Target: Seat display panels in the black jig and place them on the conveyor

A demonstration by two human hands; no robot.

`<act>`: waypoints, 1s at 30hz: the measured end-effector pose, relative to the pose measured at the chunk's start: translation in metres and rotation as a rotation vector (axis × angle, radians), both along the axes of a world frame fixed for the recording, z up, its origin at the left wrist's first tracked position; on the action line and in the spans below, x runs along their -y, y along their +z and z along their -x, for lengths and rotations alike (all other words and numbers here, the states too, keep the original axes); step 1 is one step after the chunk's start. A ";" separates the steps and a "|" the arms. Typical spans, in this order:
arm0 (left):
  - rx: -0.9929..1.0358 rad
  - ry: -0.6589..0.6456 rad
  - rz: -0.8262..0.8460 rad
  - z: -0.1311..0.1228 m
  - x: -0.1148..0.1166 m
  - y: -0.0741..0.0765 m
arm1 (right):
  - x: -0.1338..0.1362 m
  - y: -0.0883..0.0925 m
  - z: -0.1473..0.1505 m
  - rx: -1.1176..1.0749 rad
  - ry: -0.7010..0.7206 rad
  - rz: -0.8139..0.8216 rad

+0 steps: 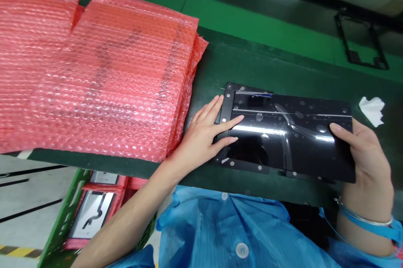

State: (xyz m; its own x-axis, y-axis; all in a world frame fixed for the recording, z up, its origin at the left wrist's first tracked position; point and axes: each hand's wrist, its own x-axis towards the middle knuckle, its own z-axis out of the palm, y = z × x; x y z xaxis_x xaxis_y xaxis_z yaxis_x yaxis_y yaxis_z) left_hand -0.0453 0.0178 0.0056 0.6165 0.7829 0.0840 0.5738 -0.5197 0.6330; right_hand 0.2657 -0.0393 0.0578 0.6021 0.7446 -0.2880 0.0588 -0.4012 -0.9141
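Observation:
A glossy black screen panel point(310, 137) lies over a black frame plate point(227, 110) dotted with several small round silver spots. Light streaks and bubble-like marks show on the panel's shiny surface. My right hand point(367, 150) grips the panel's right end, thumb on top and the other fingers hidden beneath. My left hand point(209, 129) rests with fingers spread along the left edge of the frame plate, its index finger and thumb reaching onto the panel's left end. Whether the panel sits fully flat in the frame I cannot tell.
Pink bubble-wrap bags point(119, 74) are stacked on the left of the green table point(239, 58). A crumpled white tissue point(372, 110) lies at right, and an empty black frame point(362, 41) beyond. Below left, a green crate point(59, 222) holds silver panels point(91, 213) in pink wrap.

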 end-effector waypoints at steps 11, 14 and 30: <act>0.019 0.019 -0.008 0.000 -0.001 0.000 | -0.002 -0.002 -0.004 0.031 0.049 0.050; 0.012 0.040 -0.012 -0.001 0.000 0.001 | -0.003 0.001 -0.017 0.139 0.191 0.132; -0.009 0.140 -0.308 -0.025 0.006 0.011 | -0.053 0.001 -0.057 1.005 0.547 0.490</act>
